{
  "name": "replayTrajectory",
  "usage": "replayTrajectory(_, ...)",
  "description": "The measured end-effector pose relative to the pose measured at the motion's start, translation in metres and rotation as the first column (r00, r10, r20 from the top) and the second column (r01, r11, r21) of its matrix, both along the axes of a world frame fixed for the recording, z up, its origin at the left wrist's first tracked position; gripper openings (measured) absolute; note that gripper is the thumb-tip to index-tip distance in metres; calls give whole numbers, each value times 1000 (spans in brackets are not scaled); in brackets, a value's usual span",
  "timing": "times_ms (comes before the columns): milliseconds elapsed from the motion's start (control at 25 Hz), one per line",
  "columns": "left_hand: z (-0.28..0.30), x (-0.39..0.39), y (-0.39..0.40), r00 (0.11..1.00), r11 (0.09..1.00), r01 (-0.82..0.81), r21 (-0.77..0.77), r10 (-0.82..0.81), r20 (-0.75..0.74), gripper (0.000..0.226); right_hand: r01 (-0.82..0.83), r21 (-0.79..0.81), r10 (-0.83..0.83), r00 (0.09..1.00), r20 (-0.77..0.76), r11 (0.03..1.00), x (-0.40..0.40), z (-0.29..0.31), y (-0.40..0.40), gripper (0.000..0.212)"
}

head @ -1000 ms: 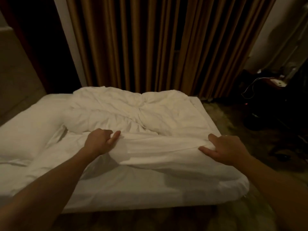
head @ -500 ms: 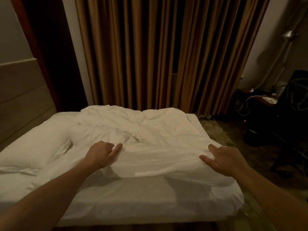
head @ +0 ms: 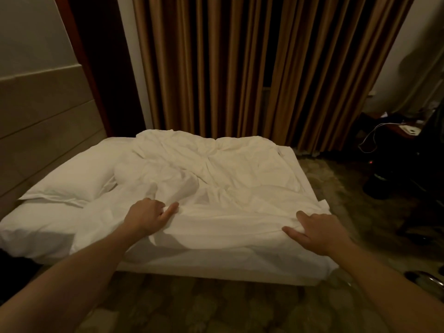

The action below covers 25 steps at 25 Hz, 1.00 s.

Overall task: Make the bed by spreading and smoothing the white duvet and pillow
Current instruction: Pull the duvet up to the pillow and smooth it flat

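Duvet (head: 216, 169) white, rumpled, both hands gripping

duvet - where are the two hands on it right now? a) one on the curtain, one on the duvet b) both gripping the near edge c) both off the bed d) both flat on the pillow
b: the left hand and the right hand each pinch folds of the duvet along its near edge, apart from the pillow.
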State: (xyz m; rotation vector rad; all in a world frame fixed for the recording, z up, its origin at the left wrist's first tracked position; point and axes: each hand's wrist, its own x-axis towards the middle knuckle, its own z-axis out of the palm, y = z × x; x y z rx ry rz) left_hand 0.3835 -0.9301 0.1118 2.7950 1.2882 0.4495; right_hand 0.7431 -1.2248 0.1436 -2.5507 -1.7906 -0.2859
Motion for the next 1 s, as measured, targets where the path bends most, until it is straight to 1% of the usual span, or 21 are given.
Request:
replayTrajectory(160,3,-30,-20,1000,1000,20,10,-20,24,97,-38,-44,40,999,26,998,-26,13,-24,114)
replayTrajectory(360,11,-72,-28,997,999,29,22,-30,68,100,-65,-60,69,995,70,996,-69,21,-34,107)
replayTrajectory(440,13,-82,-25,996,999,35,29,-37,76,98,-48,-48,51,996,70,998,-82,19,-35,103)
replayTrajectory(560,18,-85,-16,995,998,50,46,-53,82,99,-43,-18,45,996,78,999,-91,15,-34,106)
replayTrajectory(800,30,-56,4,996,992,73,102,-77,38,94,64,-22,-64,998,-1,998,-73,13,-24,107)
replayTrajectory(960,41,-29,19,996,989,80,128,-84,20,77,94,-58,-101,986,-133,994,-45,9,-5,101)
replayTrajectory(1000,44,-22,23,995,986,91,142,-95,21,73,118,-101,-136,972,-193,988,-35,7,1,106)
